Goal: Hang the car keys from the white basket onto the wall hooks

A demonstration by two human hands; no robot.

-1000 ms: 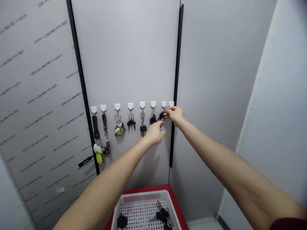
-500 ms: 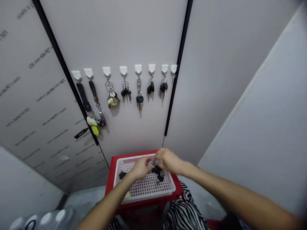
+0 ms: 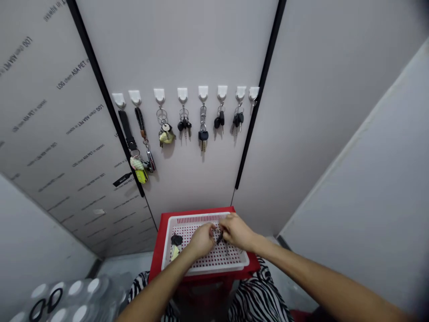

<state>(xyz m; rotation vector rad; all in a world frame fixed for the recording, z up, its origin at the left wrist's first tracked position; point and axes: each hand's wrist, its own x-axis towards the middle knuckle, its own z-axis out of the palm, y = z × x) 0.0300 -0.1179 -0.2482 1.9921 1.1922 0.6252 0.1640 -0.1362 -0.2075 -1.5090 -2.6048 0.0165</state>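
Both hands are over the white perforated basket (image 3: 174, 220). My left hand (image 3: 203, 240) has its fingers closed at the edge of a small bunch of keys (image 3: 220, 238). From the other side my right hand (image 3: 236, 230) pinches the same keys, its fingers curled and partly hiding them. One thin key points down below the right fingers. At the basket's left end lie another dark key bunch (image 3: 176, 239) and a pale yellow piece (image 3: 174, 252).
The basket stands on a red stool (image 3: 157, 255). White hooks (image 3: 182, 94) line the wall panel, most with keys hanging, such as a bunch with a yellow tag (image 3: 166, 136). The rightmost hook (image 3: 254, 93) bears no bunch. Capped bottles (image 3: 75, 288) and black-handled scissors (image 3: 53, 300) are lower left.
The view has shifted, so wall and hooks sit further right. My hands have drawn closer around the key bunch, and the right fingers have curled more tightly.
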